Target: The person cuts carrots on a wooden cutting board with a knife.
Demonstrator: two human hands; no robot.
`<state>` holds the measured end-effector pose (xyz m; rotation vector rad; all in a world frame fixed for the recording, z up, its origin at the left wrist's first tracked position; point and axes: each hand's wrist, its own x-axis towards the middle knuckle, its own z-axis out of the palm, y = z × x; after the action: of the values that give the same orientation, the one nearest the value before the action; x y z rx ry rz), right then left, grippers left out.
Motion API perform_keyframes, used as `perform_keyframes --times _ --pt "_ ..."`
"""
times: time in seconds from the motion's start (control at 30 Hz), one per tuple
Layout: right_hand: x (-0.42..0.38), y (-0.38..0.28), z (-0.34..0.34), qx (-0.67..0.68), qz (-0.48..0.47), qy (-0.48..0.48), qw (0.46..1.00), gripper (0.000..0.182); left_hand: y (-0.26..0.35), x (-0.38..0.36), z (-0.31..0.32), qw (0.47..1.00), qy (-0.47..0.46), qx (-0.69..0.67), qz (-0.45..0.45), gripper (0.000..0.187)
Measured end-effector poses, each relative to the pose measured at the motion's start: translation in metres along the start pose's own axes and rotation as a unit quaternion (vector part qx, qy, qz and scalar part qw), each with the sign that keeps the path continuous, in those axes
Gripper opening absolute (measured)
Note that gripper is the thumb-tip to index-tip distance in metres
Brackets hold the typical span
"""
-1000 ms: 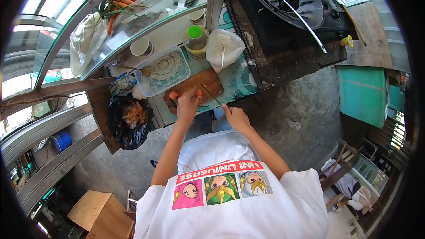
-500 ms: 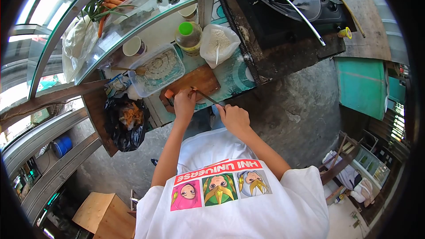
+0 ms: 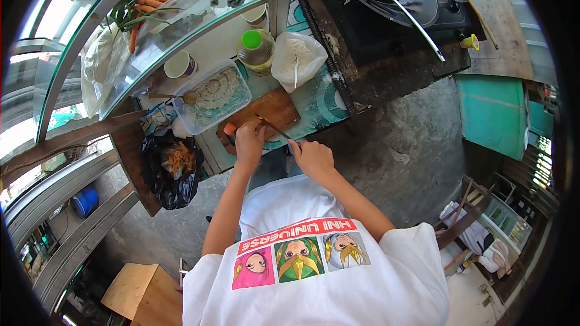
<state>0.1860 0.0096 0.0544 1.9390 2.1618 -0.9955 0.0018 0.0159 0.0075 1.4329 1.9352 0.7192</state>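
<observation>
My left hand [image 3: 249,140] is closed around a carrot [image 3: 229,128] over the wooden cutting board [image 3: 279,105]; the orange end sticks out on the hand's left, and the fingers hide most of the rest. In my right hand [image 3: 315,158] is a knife [image 3: 277,129], gripped by its handle. Its narrow blade points up and left across the board, with the tip close beside my left fingertips. Just beyond the board lies a clear plastic container [image 3: 244,100] with pale, wet residue and a spoon inside.
A green-capped jar [image 3: 254,48] and an open bag of white flour [image 3: 296,60] stand behind the board. A black bag [image 3: 154,172] of orange peelings hangs at the left. The stove [image 3: 386,45] is at the right; a glass case above left holds carrots [image 3: 151,3].
The knife blade has shifted slightly up and left past my left fingertips. Both hands have moved only a little, and the carrot stays in my left hand.
</observation>
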Motion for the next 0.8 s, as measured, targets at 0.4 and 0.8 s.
perform_keyframes --times 0.4,0.8 --pt "0.008 0.035 0.04 0.147 0.064 -0.08 0.984 0.063 0.004 0.003 -0.004 1.0 -0.018 -0.011 -0.007 0.023" --pt "-0.008 0.01 -0.003 0.038 0.009 0.027 0.999 0.057 0.014 -0.003 0.001 0.999 0.043 -0.008 -0.012 0.025"
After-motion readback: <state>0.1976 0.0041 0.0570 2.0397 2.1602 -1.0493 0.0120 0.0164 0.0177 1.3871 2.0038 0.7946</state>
